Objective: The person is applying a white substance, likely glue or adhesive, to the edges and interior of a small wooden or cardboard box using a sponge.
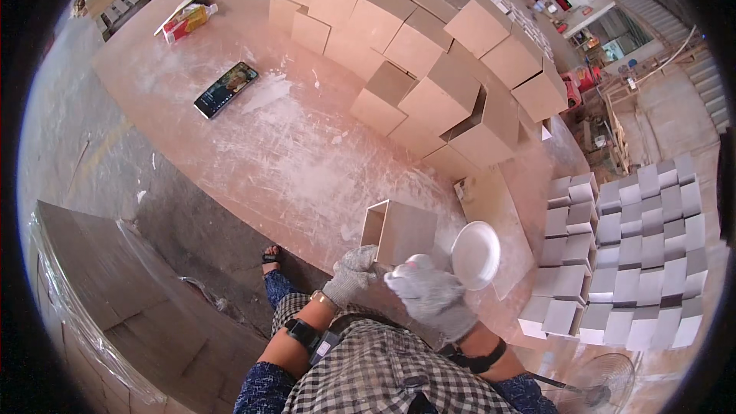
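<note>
A small open-ended box [410,234], grey-brown outside with pale inner walls, lies on its side on the dusty table in front of me. My left hand [351,274], in a grey-white knit glove, is closed at its near left corner. My right hand [431,295], gloved too, is curled by the box's near edge, slightly blurred. Its fingertips point toward the left hand, and whatever they may pinch is hidden. Beside the box, to the right, a white round bowl [476,255] stands close to the right glove.
Stacked brown boxes [414,46] fill the table's far side. A phone [225,90] with a lit screen lies left on the reddish tabletop [253,153]. Rows of pale grey boxes [640,238] stand right, with a fan [602,387] nearby. Plastic-wrapped stacked goods [130,307] are at lower left.
</note>
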The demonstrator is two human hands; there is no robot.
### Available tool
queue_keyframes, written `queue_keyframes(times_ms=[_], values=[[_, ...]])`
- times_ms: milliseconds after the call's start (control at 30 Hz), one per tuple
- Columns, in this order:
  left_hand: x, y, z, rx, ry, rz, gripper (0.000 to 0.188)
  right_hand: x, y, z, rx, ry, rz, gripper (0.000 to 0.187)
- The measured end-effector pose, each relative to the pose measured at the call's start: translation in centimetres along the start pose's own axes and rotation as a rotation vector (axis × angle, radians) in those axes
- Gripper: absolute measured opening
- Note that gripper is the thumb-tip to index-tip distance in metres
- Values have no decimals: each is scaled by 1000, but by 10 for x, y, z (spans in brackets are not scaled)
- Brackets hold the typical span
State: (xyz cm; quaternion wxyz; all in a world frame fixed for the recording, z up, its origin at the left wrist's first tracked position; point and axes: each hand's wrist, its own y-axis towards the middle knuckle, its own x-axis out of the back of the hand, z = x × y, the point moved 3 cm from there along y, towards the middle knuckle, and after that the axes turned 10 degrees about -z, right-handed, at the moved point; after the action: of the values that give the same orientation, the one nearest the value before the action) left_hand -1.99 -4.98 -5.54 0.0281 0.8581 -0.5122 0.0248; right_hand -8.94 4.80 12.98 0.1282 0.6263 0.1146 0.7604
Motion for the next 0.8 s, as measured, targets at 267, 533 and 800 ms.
queue_keyframes(times_ms=[267, 533, 800], values=[[0, -5, 17, -239, 205, -161, 30, 49, -165, -114, -652, -370, 72, 19], [-8, -5, 44, 107, -196, -111, 24, 43, -161, -167, -954, -560, 592, 21], [-1, -6, 43, -57, -2, -99, 24, -2, -140, -185, -972, -526, 733, 24]])
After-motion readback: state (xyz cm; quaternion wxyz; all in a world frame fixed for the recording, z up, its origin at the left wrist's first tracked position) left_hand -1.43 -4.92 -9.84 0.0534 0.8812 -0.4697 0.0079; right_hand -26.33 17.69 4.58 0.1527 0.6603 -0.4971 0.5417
